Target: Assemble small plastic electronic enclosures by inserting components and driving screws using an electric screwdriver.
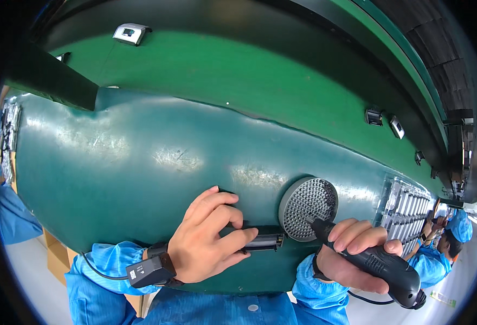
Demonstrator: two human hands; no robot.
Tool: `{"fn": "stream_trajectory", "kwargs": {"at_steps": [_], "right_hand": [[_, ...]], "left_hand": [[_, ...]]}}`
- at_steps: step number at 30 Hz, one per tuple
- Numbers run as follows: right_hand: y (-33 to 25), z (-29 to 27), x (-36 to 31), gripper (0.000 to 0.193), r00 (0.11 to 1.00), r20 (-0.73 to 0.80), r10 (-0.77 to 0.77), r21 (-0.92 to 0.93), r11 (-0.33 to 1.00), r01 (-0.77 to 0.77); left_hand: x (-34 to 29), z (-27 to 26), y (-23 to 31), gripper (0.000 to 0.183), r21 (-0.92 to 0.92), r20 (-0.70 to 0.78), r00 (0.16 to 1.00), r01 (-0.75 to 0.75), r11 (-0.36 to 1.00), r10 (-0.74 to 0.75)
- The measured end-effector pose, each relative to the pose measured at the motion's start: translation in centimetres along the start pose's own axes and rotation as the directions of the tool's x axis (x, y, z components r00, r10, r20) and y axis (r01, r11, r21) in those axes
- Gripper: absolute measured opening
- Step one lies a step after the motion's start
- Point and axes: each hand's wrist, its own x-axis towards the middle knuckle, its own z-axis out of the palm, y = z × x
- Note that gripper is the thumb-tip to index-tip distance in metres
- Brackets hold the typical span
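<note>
My right hand (pixel 358 254) wraps round a black electric screwdriver (pixel 387 265). Its tip points down into a round grey dish (pixel 285 203) with a grid of small holes or screws, too fine to tell apart. My left hand (pixel 211 235) lies beside the dish, fingers curled, thumb and fingers on a small black plastic housing (pixel 265 242) at the near side of the dark green mat (pixel 141 179). Part of that housing is hidden under the hand. A black box-shaped device (pixel 150 271) is strapped to my left wrist.
Beyond the mat runs a green conveyor belt (pixel 206 70). On it lie a white-and-black device (pixel 131 34), a dark housing (pixel 374 116) and a silver-faced device (pixel 397 127). A clear compartment tray (pixel 406 208) stands at right, before a co-worker in blue (pixel 436 265).
</note>
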Motion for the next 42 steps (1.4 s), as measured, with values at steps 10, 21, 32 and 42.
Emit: {"fn": "stream_trajectory", "kwargs": {"at_steps": [10,21,32,42], "right_hand": [[0.2,-0.2,0.0,0.069,0.999,-0.03,0.035,-0.03,0.999,-0.036],[0.8,0.3,0.5,0.067,0.995,0.094,-0.024,-0.062,0.998,0.03],[-3.4,2.2,-0.3,0.067,0.97,0.239,-0.037,0.06,0.998,0.024],[-2.5,3.3,-0.8,0.064,0.948,0.317,-0.004,0.019,1.0,-0.003]], "left_hand": [[0.0,0.1,-0.1,0.047,0.01,-0.004,1.0,-0.018,1.0,0.018],[0.1,0.1,0.0,0.05,0.017,0.006,1.0,0.017,1.0,-0.017],[0.2,0.3,-0.1,0.058,0.082,0.043,0.999,-0.032,0.996,0.029],[0.4,0.4,0.1,0.055,0.074,0.034,0.999,-0.026,0.997,0.023]]}}
